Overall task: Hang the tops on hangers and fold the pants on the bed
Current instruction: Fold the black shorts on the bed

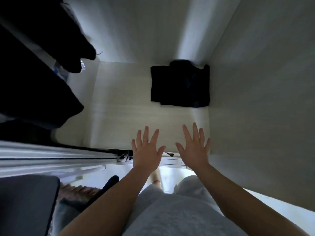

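Wardrobe interior from above: your left hand (146,149) and right hand (194,147) are spread, fingers straight and holding nothing, over the front edge of the wardrobe floor (122,116); the folded dark pants (180,86) lie in the back right corner against the side wall (247,82), bare floor between them and your hands; dark hanging garments (34,82) crowd the left.

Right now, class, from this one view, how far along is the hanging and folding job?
Done, it seems: a folded dark garment lies in the back right corner of the wardrobe shelf, and dark clothes hang at the left. In hand: nothing; the left grip and right grip are spread open over the shelf's front edge. Left: unclear, since no bed or loose clothes plainly show.
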A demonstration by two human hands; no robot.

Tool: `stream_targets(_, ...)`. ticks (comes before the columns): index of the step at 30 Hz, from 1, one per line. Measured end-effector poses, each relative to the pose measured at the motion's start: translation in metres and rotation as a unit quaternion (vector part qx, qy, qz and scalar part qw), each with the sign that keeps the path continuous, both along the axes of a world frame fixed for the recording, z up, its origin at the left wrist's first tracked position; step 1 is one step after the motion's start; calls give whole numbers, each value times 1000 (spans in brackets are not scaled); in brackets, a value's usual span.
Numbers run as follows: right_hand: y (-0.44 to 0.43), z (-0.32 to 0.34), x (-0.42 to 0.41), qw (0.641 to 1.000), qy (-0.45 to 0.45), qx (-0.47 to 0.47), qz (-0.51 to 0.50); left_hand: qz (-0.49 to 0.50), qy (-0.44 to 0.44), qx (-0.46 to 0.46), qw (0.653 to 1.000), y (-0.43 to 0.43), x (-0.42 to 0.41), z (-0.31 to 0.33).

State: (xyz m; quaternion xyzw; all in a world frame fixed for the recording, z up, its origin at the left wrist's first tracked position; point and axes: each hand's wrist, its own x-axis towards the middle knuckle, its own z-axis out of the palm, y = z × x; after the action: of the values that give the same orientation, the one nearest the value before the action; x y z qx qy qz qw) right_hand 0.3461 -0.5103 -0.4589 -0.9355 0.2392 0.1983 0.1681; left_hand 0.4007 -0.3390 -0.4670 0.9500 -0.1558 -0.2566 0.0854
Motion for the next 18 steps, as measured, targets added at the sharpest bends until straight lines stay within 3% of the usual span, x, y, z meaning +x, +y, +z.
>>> stream_targets(8, 3, 35, -72, 989, -71, 37, 126, 87, -104, -35, 990, 27, -88, 37)
stream_targets(18, -13, 62, -166, 938, -121, 83, 313, 260, -122, -38, 957, 18, -254, 57)
